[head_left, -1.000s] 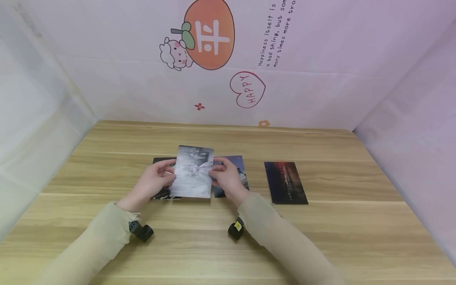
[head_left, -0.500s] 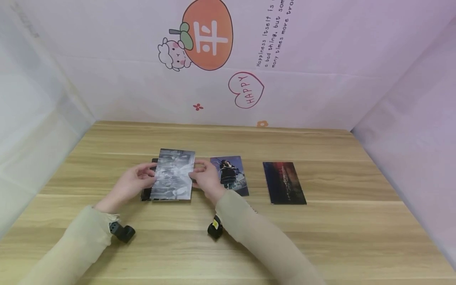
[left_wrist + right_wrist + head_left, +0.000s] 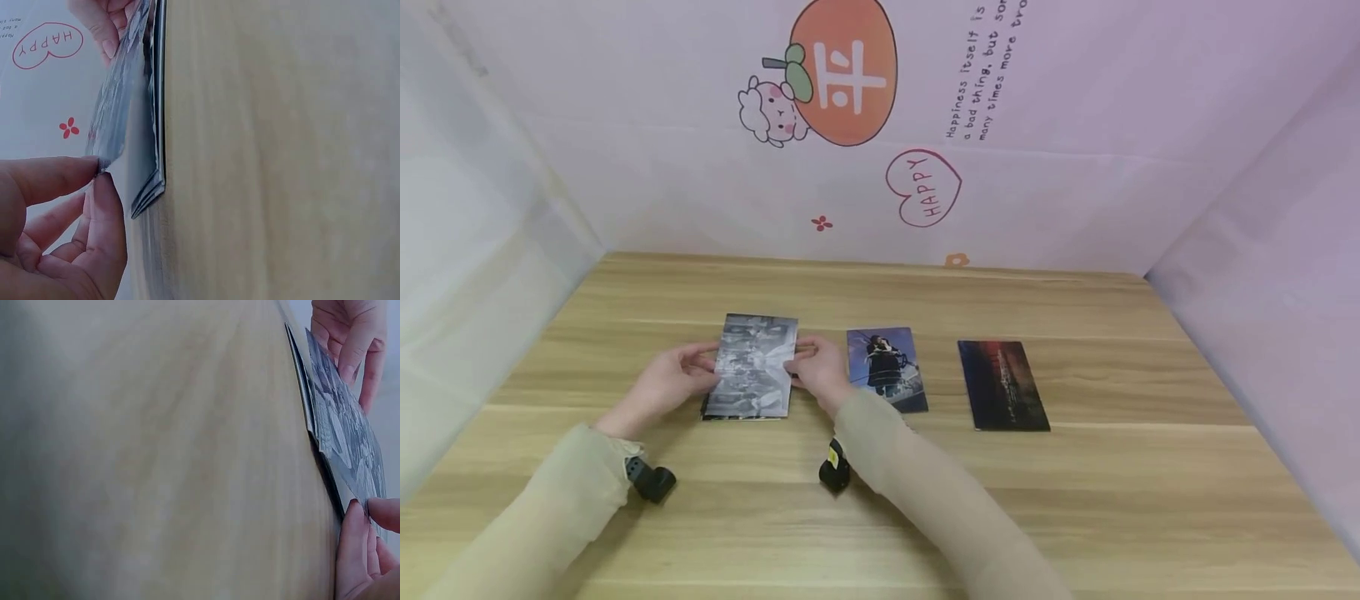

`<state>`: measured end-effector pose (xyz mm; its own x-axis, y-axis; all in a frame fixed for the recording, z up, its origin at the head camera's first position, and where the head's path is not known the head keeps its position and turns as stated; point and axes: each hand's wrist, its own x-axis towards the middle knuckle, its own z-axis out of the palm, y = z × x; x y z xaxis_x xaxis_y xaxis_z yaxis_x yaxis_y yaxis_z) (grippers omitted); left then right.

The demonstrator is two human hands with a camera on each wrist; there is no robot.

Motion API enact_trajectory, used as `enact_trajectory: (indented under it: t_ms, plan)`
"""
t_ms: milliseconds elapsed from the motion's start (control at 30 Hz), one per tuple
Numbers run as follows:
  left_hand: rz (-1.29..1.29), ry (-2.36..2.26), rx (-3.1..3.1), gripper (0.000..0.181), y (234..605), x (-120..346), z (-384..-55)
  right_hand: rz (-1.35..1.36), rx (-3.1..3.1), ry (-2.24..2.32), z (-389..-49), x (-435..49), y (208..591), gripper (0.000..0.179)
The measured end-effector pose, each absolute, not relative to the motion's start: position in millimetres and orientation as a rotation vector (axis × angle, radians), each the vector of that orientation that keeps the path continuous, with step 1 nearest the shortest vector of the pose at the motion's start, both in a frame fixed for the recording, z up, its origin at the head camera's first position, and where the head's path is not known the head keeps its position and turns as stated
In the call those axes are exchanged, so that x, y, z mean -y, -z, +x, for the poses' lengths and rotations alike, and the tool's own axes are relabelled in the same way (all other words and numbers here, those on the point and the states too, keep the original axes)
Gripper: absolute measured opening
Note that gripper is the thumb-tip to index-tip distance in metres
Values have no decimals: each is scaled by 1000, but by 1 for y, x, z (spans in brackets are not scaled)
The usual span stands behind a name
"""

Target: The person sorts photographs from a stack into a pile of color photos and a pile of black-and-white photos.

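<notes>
A black-and-white photo card (image 3: 754, 367) is held by its two side edges just over a small stack of cards (image 3: 160, 125). My left hand (image 3: 672, 379) pinches its left edge between thumb and forefinger. On the opposite edge, my right hand (image 3: 822, 368) pinches it the same way. In the left wrist view the card slants above the stack, with a gap between them at the near end. Most of the stack is hidden under the card in the head view; a dark corner shows at lower left.
Right of my right hand lies a blue card picturing two figures (image 3: 887, 371). Farther right is a dark red-and-black card (image 3: 1003, 385). All rest on the wood-grain table (image 3: 880, 533), with a printed white cloth (image 3: 1037, 208) behind and at the sides.
Both hands have carried the black-and-white photo card leftward and lowered it over the stack. The blue card, partly covered by the right hand before, now shows almost whole.
</notes>
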<state>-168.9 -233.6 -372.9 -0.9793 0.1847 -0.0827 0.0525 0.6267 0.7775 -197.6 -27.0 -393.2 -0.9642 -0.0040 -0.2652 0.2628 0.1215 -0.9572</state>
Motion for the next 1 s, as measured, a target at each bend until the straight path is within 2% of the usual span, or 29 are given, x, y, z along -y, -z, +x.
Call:
enact_trajectory:
  t_ms: [567, 1000]
  plan:
    - [244, -1103, -2726, 66, 373, 237, -172, 61, -2442, 1621, -198, 27, 395, 36]
    - [226, -1085, -2712, 64, 374, 236, -172, -14, -2678, 1323, -198, 28, 392, 33]
